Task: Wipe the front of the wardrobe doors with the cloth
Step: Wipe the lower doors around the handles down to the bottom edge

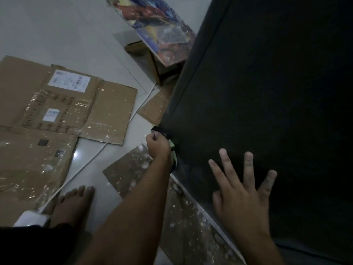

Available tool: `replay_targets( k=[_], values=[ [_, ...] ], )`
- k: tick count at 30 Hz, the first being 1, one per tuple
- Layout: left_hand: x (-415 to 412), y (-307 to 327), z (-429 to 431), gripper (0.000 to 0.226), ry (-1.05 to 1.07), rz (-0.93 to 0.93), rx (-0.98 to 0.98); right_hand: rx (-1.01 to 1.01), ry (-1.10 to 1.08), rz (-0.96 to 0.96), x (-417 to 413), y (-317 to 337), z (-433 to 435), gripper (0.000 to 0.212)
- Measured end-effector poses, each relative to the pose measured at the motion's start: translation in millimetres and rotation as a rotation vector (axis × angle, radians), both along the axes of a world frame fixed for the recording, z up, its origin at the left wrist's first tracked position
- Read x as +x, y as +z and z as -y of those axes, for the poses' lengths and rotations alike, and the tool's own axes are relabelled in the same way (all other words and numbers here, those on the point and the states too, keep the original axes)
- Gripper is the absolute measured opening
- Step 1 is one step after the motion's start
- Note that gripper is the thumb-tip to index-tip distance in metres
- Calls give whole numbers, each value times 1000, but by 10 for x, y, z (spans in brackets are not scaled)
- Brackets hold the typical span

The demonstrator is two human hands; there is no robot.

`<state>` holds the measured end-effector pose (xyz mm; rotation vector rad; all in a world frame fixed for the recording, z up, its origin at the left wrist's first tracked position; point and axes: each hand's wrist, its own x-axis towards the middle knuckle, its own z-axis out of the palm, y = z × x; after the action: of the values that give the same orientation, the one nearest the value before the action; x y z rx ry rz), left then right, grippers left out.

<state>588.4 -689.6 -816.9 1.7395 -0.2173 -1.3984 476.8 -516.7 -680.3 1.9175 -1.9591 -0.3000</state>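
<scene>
The dark wardrobe door [267, 92] fills the right half of the view, its lower corner near the floor. My left hand [158, 146] grips a dark cloth with a pale green patch [172, 148] and holds it against that lower left corner of the door. My right hand [242, 190] lies flat on the door front, fingers spread and straight, holding nothing. Most of the cloth is hidden behind my left hand.
Flattened cardboard sheets [57, 121] speckled with white cover the pale tiled floor on the left. A white cable [91, 159] runs across them to a white adapter [32, 219]. My bare foot [74, 203] stands beside it. A colourful board [158, 29] leans over a small box behind the wardrobe.
</scene>
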Motion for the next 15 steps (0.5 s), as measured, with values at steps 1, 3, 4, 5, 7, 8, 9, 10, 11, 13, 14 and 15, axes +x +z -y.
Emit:
replay_targets(
  k=[1,3,4,5,7,8,9,10,11,13,14,15],
  values=[
    [-50,84,-37,21,17,-29,-29,-3,-10,-8,51,-14,32,92],
    [-157,316,-169,24,73,-23,-148,-3,-14,-22,178,-23,90,93],
    [-181,452,-230,26,91,-1,-229,-4,-6,-26,248,0,121,89],
    [-187,594,-268,27,86,33,-314,-19,-4,-19,312,42,162,81],
    [-154,810,-268,30,72,119,-465,-57,-27,4,421,141,262,70],
    [-116,908,-245,30,83,140,-532,-65,-30,14,462,187,325,69],
    [-85,999,-215,30,97,152,-596,-72,-20,24,485,226,394,69],
    [-67,1054,-180,31,105,164,-652,-82,-2,30,503,253,464,69],
    [-57,1074,-148,31,104,173,-697,-94,12,30,518,264,532,69],
    [-31,1040,-117,31,81,166,-758,-130,7,15,525,257,627,72],
    [-22,992,-99,30,77,151,-772,-151,5,9,517,249,658,74],
    [-12,927,-82,30,79,135,-763,-156,12,-8,501,237,679,75]
  ],
)
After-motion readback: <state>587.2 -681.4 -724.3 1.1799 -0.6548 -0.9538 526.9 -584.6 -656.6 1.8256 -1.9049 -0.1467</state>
